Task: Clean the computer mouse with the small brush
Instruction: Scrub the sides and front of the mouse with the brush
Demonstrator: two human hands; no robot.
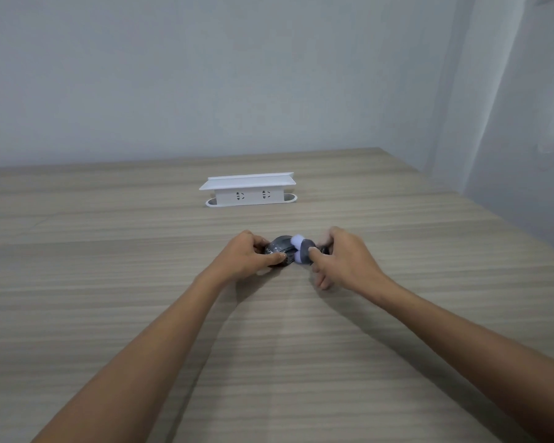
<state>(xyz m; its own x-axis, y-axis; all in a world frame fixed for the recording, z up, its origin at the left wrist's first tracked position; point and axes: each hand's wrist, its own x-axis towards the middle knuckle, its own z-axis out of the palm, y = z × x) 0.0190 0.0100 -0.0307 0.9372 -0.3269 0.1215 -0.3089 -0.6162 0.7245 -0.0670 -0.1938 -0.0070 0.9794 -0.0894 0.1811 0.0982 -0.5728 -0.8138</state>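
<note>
While left hand [248,255] fingers clasp the mouse [280,247] | right hand [339,255] fingers pinch the brush [303,249] against it

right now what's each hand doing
Left hand: closed on the dark grey computer mouse.
Right hand: closed on the small grey brush with white bristles.
</note>
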